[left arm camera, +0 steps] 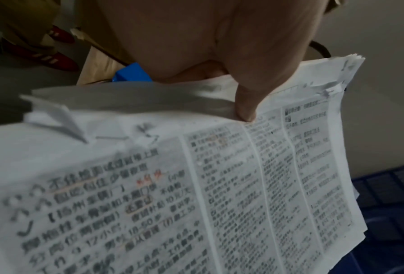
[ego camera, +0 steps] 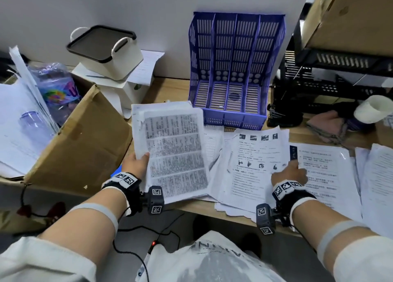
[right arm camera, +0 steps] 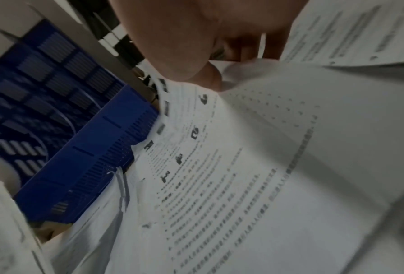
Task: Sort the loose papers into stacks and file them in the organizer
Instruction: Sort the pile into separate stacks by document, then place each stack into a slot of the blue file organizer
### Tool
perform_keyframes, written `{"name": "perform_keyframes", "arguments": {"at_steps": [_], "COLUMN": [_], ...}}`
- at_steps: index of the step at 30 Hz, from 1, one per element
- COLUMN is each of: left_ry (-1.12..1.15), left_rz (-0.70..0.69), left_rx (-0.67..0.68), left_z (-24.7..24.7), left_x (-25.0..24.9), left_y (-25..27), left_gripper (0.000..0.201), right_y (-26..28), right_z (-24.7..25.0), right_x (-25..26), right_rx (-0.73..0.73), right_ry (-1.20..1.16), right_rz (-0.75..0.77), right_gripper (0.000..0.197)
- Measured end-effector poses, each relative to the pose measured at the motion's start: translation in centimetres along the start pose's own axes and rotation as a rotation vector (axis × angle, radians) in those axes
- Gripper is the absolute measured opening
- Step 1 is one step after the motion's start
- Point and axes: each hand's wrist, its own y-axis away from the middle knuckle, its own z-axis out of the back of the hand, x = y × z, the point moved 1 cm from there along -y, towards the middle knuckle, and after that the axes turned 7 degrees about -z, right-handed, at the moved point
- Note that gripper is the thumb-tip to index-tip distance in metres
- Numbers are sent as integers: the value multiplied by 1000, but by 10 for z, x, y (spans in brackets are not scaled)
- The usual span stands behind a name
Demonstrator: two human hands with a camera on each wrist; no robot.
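A blue four-slot organizer (ego camera: 234, 120) (left arm camera: 388, 204) (right arm camera: 98, 157) stands empty at the back of the desk. My left hand (ego camera: 137, 163) (left arm camera: 219, 83) grips a thick stack of densely printed papers (ego camera: 176, 154) (left arm camera: 196, 194) by its left edge, thumb (left arm camera: 245, 103) on top, holding it tilted above the desk in front of the organizer. My right hand (ego camera: 291, 171) (right arm camera: 208, 74) pinches the right edge of a sheet with small pictures (ego camera: 253, 160) (right arm camera: 243, 166), which curves up from the loose pile on the desk.
More loose sheets (ego camera: 329, 171) spread to the right, reaching the desk's front edge. An open cardboard box (ego camera: 80, 145) with papers crowds the left. A white basket (ego camera: 106, 52) sits back left; a black tray rack (ego camera: 331, 75), cloth (ego camera: 327, 126) and cup (ego camera: 374, 109) sit back right.
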Motion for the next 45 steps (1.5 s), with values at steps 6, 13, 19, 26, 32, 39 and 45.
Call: {"name": "perform_keyframes", "arguments": {"at_steps": [6, 13, 19, 26, 32, 39, 45], "left_ry": [268, 323, 425, 308, 46, -151, -161], "left_rz": [35, -46, 12, -15, 22, 57, -22], "left_rx": [35, 226, 428, 387, 277, 229, 297], "left_z": [-7, -45, -75, -88, -74, -65, -75], "left_x": [15, -22, -14, -13, -4, 11, 13], "left_y": [-25, 7, 12, 1, -11, -28, -34], "left_gripper": [52, 53, 54, 17, 41, 38, 55], "right_y": [28, 68, 45, -6, -18, 15, 64], "right_z": [-3, -1, 9, 19, 17, 5, -42], "right_x": [46, 83, 52, -9, -31, 8, 60], "right_rx": [217, 594, 379, 147, 163, -139, 704], "right_ry": [-396, -474, -410, -338, -122, -117, -184], "right_rz": [340, 613, 544, 193, 42, 148, 224], "right_gripper": [46, 35, 24, 18, 29, 36, 45]}}
